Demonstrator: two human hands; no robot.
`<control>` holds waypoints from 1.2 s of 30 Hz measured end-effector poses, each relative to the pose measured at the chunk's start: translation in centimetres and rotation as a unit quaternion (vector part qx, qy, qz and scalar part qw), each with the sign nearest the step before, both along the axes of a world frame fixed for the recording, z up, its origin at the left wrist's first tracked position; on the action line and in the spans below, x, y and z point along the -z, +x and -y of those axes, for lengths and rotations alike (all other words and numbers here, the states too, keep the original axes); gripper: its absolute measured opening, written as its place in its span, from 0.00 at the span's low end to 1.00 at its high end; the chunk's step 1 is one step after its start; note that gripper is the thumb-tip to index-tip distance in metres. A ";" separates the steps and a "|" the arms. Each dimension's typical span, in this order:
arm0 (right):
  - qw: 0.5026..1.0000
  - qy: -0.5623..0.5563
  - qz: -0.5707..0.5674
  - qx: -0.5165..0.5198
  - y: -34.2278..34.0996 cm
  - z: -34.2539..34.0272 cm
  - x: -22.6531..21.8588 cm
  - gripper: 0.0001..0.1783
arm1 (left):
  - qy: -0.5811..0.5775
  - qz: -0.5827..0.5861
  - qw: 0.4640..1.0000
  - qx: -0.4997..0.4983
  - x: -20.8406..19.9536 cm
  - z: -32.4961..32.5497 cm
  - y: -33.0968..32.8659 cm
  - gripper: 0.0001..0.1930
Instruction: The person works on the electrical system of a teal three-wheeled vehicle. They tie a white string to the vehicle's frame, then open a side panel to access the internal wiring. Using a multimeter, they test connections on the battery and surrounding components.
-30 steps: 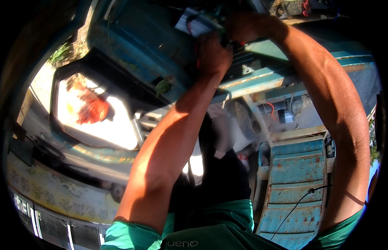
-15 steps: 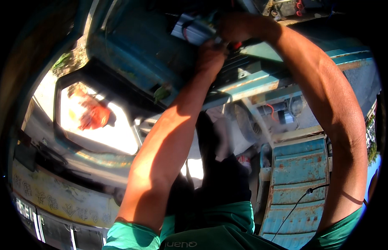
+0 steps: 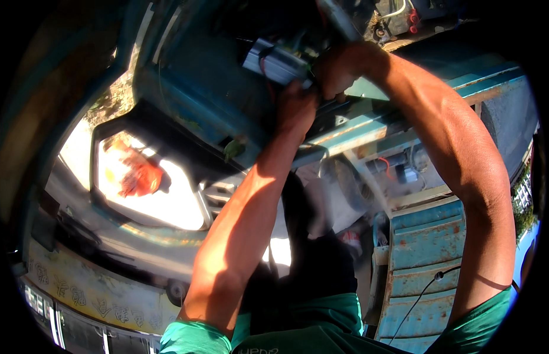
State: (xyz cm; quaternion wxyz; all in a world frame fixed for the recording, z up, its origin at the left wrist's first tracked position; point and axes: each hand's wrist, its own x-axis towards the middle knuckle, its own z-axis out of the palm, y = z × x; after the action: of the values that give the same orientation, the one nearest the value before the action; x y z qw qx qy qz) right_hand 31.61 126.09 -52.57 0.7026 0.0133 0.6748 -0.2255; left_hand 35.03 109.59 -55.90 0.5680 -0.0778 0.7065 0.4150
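Observation:
A silver ribbed metal box (image 3: 278, 62) sits in the dark hollow of a blue-painted vehicle body, at the top middle. A thin red wire (image 3: 267, 79) hangs across its near side. My left hand (image 3: 297, 107) is closed at the box's right end, fingertips up against it. Right beside it is my right hand (image 3: 340, 69), its fingers curled inward and almost meeting those of the left. Whatever small thing lies between the two hands is hidden by the fingers and deep shade.
A blue rusty ledge (image 3: 351, 134) runs below my hands. To the left hangs a black-framed window panel (image 3: 153, 112) with bright ground behind. A rusted blue ribbed panel (image 3: 425, 253) with a black cable stands lower right. Machinery with red parts (image 3: 407, 20) shows at upper right.
Both hands have come slightly lower in view, and my right hand has turned so its curled fingers show. The red piece seen between the hands earlier is out of sight.

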 end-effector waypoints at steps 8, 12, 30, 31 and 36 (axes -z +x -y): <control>0.986 -0.026 -0.165 -0.009 -0.7 -2.6 -5.0 0.14 | 0.001 -0.083 0.989 0.124 1.5 1.0 0.7 0.15; 0.910 0.037 -0.333 0.246 1.9 -6.0 -11.3 0.16 | -0.004 -0.074 0.989 0.129 1.2 0.7 0.5 0.14; 0.737 0.216 -0.618 0.168 7.8 -9.4 -15.9 0.09 | 0.045 0.096 0.992 -0.064 1.3 0.3 0.3 0.07; 0.733 0.217 -0.622 0.170 7.8 -9.5 -15.8 0.10 | 0.046 0.092 0.993 -0.063 1.0 0.1 0.2 0.07; 0.749 0.204 -0.611 0.157 7.9 -9.8 -16.1 0.10 | 0.058 0.080 0.991 -0.086 0.9 0.1 0.4 0.06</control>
State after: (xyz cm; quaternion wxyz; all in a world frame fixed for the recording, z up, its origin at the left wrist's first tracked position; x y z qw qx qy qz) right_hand 39.49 135.91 -36.49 0.0763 0.1212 0.9783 -0.1499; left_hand 35.45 109.47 -56.76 0.5888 -0.1384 0.6241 0.4946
